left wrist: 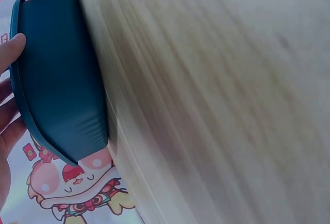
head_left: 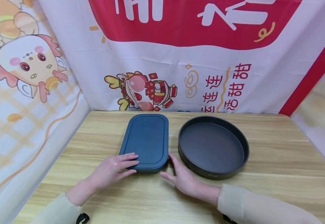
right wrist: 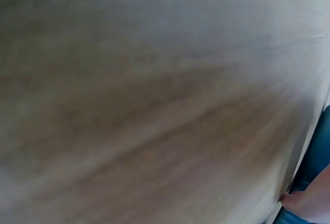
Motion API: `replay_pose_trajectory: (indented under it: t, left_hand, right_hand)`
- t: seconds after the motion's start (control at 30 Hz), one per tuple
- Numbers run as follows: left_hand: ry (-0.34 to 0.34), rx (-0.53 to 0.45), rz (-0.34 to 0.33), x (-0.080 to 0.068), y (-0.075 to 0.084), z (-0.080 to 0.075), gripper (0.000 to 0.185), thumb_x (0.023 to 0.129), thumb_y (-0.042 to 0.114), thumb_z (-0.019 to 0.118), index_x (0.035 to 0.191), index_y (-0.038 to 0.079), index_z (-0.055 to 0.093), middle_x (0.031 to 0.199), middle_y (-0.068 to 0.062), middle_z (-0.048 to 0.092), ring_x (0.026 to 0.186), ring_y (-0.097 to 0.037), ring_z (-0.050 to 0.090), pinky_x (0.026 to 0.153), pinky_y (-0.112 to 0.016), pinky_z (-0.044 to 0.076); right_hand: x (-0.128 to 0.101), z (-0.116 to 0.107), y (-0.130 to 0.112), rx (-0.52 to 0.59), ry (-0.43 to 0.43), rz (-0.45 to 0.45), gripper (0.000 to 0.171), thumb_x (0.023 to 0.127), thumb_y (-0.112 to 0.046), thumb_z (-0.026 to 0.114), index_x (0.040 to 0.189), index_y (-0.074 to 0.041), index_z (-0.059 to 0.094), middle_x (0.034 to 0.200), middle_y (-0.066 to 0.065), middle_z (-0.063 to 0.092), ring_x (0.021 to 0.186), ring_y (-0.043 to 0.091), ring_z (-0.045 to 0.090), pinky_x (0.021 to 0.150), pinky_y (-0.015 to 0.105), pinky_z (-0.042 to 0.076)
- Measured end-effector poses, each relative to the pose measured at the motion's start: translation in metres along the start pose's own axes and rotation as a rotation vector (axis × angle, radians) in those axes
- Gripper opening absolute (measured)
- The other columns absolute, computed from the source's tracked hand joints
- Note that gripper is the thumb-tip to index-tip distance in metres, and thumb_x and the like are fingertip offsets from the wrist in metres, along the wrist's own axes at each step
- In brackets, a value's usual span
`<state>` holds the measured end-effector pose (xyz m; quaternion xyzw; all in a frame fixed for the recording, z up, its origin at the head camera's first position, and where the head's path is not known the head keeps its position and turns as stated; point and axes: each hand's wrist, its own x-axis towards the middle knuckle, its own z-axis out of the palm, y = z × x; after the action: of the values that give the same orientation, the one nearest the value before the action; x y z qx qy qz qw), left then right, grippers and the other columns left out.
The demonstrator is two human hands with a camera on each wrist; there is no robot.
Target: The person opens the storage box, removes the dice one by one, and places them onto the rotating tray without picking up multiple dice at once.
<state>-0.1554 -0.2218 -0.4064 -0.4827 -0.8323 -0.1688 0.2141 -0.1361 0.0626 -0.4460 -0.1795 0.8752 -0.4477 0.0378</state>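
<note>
A dark blue lidded box [head_left: 148, 137], rectangular with rounded corners, lies flat on the wooden table, lid up. My left hand [head_left: 110, 169] rests over its near left corner, the fingers fairly straight across the lid and the thumb by the front rim. In the left wrist view the box's front wall [left wrist: 59, 74] shows, with the left thumb [left wrist: 13, 49] at the lid edge. At the near right corner, my right hand [head_left: 183, 179] has its fingers stretched along the side wall, thumb apart from them. A fingertip [right wrist: 304, 201] overlaps the box in the right wrist view.
A round dark grey pan [head_left: 213, 146] with a low wall stands just right of the box, close to the right hand. Printed cloth [head_left: 162, 56] hangs behind the table [head_left: 277, 155] and along the left side.
</note>
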Motion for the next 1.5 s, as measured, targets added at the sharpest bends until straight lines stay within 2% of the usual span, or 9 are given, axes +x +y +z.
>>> replay_pose_trajectory:
  t: [0.1,0.23,0.47,0.7,1.0,1.13,1.23,1.37,1.5]
  left_hand:
    - [0.019,-0.008,-0.004,0.000,0.001,0.001,0.029,0.078,0.018,0.081,0.103,0.006,0.076,0.110,-0.011,0.070,0.100,-0.025,0.068,0.076,-0.035,0.055]
    - [0.007,-0.025,-0.046,0.001,0.004,0.002,0.032,0.073,0.014,0.084,0.104,0.006,0.076,0.110,-0.009,0.070,0.099,-0.023,0.068,0.075,-0.034,0.056]
    - [0.001,-0.052,-0.095,0.001,0.006,0.003,0.031,0.075,0.014,0.083,0.104,0.007,0.076,0.110,-0.006,0.070,0.098,-0.020,0.068,0.073,-0.030,0.056]
    - [0.001,-0.073,-0.114,0.003,0.009,0.002,0.029,0.077,0.015,0.082,0.105,0.008,0.076,0.111,-0.005,0.069,0.098,-0.018,0.068,0.072,-0.028,0.055]
    - [0.020,-0.083,-0.117,0.003,0.008,-0.001,0.027,0.080,0.015,0.080,0.106,0.007,0.075,0.112,-0.007,0.069,0.097,-0.022,0.068,0.072,-0.027,0.055]
    - [0.077,-0.060,-0.086,0.004,0.007,-0.004,0.027,0.092,0.028,0.068,0.106,0.006,0.073,0.111,-0.007,0.068,0.095,-0.020,0.068,0.070,-0.023,0.054]
    - [0.148,-0.010,-0.007,0.006,0.006,-0.006,0.033,0.099,0.033,0.056,0.105,0.004,0.072,0.108,-0.007,0.068,0.091,-0.020,0.068,0.070,-0.026,0.054]
    - [0.233,0.054,0.098,0.009,0.004,-0.008,0.033,0.101,0.029,0.053,0.105,0.002,0.073,0.100,-0.008,0.069,0.085,-0.020,0.068,0.070,-0.030,0.056]
    - [0.272,0.070,0.127,0.011,0.003,-0.012,0.032,0.100,0.025,0.054,0.103,0.000,0.074,0.095,-0.008,0.067,0.080,-0.019,0.066,0.067,-0.028,0.055]
  right_hand:
    - [0.002,0.002,0.002,0.071,0.033,-0.042,0.073,0.089,-0.026,0.071,0.147,-0.004,0.033,0.146,0.018,0.042,0.133,0.031,0.041,0.109,0.045,0.030]
    - [0.005,0.002,0.006,0.177,0.065,-0.080,0.065,0.087,-0.019,0.073,0.141,-0.005,0.039,0.141,0.015,0.050,0.127,0.028,0.049,0.106,0.040,0.035]
    - [0.011,0.004,0.008,0.312,0.085,-0.061,0.061,0.086,-0.012,0.074,0.138,-0.005,0.043,0.138,0.014,0.051,0.122,0.028,0.054,0.103,0.040,0.039]
    - [0.012,0.004,0.007,0.305,0.107,-0.011,0.061,0.085,-0.013,0.076,0.137,-0.008,0.044,0.137,0.012,0.053,0.120,0.027,0.055,0.100,0.046,0.042]
    - [0.013,0.003,0.007,0.309,0.091,-0.005,0.062,0.085,-0.015,0.076,0.138,-0.009,0.044,0.139,0.011,0.051,0.121,0.026,0.055,0.100,0.046,0.042]
    - [0.014,0.003,0.007,0.303,0.090,-0.003,0.063,0.086,-0.016,0.076,0.138,-0.008,0.043,0.140,0.011,0.050,0.122,0.028,0.054,0.100,0.047,0.042]
    - [0.014,0.002,0.007,0.298,0.095,-0.011,0.064,0.085,-0.015,0.076,0.139,-0.008,0.042,0.142,0.012,0.047,0.122,0.028,0.054,0.100,0.047,0.042]
    - [0.014,0.002,0.007,0.295,0.114,-0.029,0.067,0.084,-0.013,0.077,0.140,-0.008,0.040,0.144,0.012,0.045,0.121,0.028,0.055,0.096,0.048,0.045]
    - [0.013,0.001,0.005,0.305,0.128,-0.036,0.070,0.083,-0.015,0.079,0.141,-0.008,0.040,0.144,0.014,0.046,0.120,0.030,0.055,0.092,0.051,0.047]
